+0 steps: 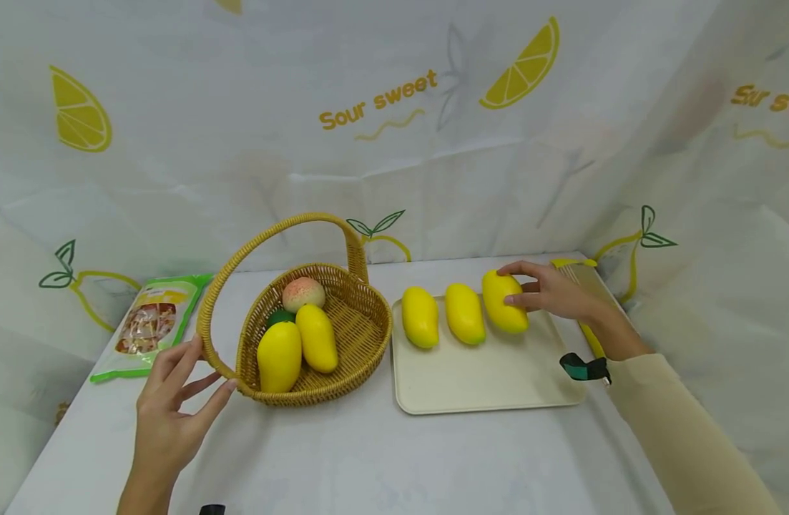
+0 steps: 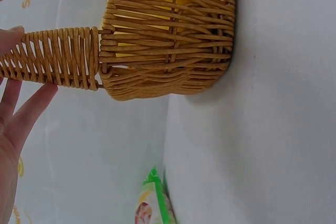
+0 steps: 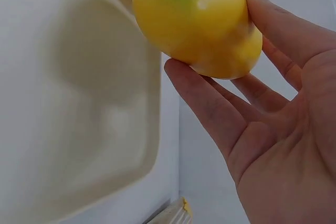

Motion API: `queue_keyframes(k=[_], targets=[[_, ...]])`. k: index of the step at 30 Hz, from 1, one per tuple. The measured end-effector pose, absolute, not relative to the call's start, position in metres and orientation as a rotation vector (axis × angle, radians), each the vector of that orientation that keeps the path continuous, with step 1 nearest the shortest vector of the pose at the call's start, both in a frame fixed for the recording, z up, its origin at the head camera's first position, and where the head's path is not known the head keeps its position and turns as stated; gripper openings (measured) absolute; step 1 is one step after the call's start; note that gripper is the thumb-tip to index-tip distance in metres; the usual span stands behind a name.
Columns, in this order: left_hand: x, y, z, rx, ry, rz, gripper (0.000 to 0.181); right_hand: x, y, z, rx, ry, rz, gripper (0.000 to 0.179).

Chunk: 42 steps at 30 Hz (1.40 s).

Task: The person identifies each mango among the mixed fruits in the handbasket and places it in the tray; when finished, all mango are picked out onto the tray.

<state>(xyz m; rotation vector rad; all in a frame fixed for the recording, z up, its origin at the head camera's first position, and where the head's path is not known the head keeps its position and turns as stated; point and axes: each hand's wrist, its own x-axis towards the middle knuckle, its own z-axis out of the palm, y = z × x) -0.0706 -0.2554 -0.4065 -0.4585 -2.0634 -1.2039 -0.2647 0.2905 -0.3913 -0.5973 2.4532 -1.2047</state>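
A yellow mango [image 1: 504, 304] is clamped in the fingers of the right hand [image 1: 551, 293], over the far right part of the cream tray [image 1: 484, 379], near two other mangoes [image 1: 420, 317]. Left of the tray, the left hand [image 1: 167, 428] pinches the handle [image 1: 205, 318] of a wicker basket [image 1: 352, 325] holding fruit [image 1: 316, 338].
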Motion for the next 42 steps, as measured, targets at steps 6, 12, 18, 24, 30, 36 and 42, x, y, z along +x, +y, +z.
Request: queue_keyframes(k=[6, 12, 18, 24, 30, 36, 42], targets=[[-0.07, -0.255, -0.406, -0.454, -2.069, -1.203, 0.072, -0.265, 0.293, -0.401, -0.566, 2.429, -1.189, 0.056], [-0.07, -0.255, -0.406, -0.447, -2.069, -1.205, 0.072, -0.266, 0.292, -0.408, -0.56, 2.428, -1.162, 0.058], [-0.071, -0.255, -0.406, -0.458, -2.062, -1.209, 0.074, -0.268, 0.294, -0.414, -0.515, 2.403, -1.166, 0.059], [-0.071, -0.256, -0.406, -0.457, -2.063, -1.215, 0.074, -0.271, 0.296, -0.418, -0.525, 2.38, -1.186, 0.059], [-0.071, -0.256, -0.406, -0.461, -2.064, -1.214, 0.074, -0.273, 0.294, -0.419, -0.541, 2.393, -1.162, 0.059], [-0.071, -0.256, -0.405, -0.452, -2.068, -1.212, 0.073, -0.276, 0.295, -0.416, -0.52, 2.4, -1.155, 0.058], [-0.07, -0.255, -0.405, -0.451, -2.071, -1.217, 0.073, -0.275, 0.296, -0.413, -0.468, 2.389, -1.149, 0.061]])
